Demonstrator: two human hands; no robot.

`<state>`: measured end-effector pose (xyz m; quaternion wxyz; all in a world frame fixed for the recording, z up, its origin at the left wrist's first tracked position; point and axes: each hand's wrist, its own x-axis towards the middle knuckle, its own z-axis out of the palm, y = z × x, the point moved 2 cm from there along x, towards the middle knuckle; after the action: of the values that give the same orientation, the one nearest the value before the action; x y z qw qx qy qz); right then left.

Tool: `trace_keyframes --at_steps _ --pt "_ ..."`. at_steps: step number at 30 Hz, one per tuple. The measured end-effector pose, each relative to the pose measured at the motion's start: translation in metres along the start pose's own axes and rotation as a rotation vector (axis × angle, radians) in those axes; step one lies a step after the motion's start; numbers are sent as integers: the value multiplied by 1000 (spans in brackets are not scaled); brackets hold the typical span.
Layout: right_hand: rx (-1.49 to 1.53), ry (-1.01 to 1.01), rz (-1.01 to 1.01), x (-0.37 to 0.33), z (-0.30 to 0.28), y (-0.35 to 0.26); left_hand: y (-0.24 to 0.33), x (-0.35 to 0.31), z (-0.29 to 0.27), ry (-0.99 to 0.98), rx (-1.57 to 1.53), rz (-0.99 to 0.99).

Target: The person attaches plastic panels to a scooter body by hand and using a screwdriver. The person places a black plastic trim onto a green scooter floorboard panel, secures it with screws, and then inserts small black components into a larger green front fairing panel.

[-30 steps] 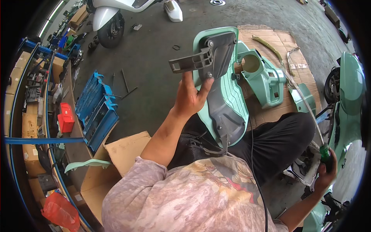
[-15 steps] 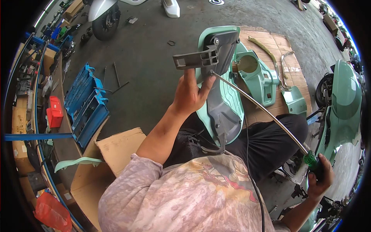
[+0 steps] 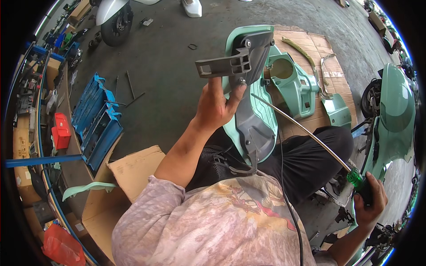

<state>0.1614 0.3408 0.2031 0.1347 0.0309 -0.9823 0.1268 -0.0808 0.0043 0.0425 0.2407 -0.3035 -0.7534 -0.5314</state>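
Observation:
A mint-green scooter panel with a dark grey plastic piece screwed on its face stands propped in front of my lap. From its upper part a black bracket juts to the left. My left hand grips the panel's left side under the bracket, thumb beside a screw and some fingers hidden. My right hand, at the lower right, is wrapped round the handle of a long screwdriver. Its shaft slants up-left, and the tip is slightly right of that screw, apart from it.
Green scooter covers lie on flattened cardboard beyond my right knee. A blue bin, an open carton and a shelf with a red box are at left. A partly stripped scooter stands at right. A black cable crosses my shirt.
The screwdriver's tip has come off the screw and shifted to the right. My left hand keeps its grip on the panel, which sits slightly further left and higher in view.

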Motion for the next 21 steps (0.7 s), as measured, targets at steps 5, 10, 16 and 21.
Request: trace_keyframes --at_steps 5,10,16,21 --pt "5 55 -15 -1 -10 5 2 0 0 44 -11 14" --pt "24 164 -38 -15 -13 14 1 0 -1 36 35 23" --pt "-10 135 -24 -17 -14 10 2 -3 -2 26 -40 -19" --pt "20 94 14 -16 -17 8 2 -2 -2 0 -6 -28"
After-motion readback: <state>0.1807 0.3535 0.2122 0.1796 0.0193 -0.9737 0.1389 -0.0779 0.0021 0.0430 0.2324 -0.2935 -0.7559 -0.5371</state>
